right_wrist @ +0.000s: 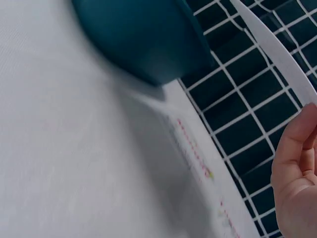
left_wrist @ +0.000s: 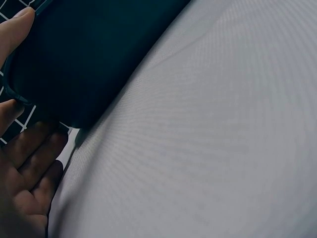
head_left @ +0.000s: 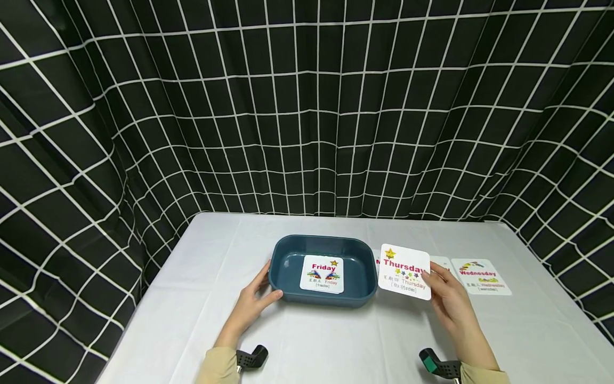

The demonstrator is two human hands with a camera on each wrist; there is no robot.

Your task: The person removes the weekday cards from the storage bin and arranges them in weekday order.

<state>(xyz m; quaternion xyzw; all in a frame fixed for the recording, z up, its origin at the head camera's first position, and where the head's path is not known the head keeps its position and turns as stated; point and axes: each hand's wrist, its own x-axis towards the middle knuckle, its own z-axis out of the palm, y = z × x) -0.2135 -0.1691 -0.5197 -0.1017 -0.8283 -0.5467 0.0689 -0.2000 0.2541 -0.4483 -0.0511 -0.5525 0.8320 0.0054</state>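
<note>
My left hand (head_left: pixel 251 303) holds the left end of a dark blue plastic box (head_left: pixel 314 300), thumb at the near corner of the rim and fingers along the end wall. In the left wrist view the lower fingers (left_wrist: pixel 42 148) lie loosely bent below the box. Inside the box lies a white Friday card (head_left: pixel 321 272), with another card's edge showing beneath it. My right hand (head_left: pixel 453 301) pinches a white Thursday card (head_left: pixel 404 273) by its right edge, raised above the table just right of the box. In the right wrist view this card (right_wrist: pixel 277 47) appears nearly edge-on.
A Wednesday card (head_left: pixel 482 277) lies flat on the white-covered table (head_left: pixel 331 341) at the right. Beside it another card (head_left: pixel 443 262) is partly hidden behind the right hand and the Thursday card. A black curtain with white grid lines (head_left: pixel 316 106) surrounds the table's back and sides.
</note>
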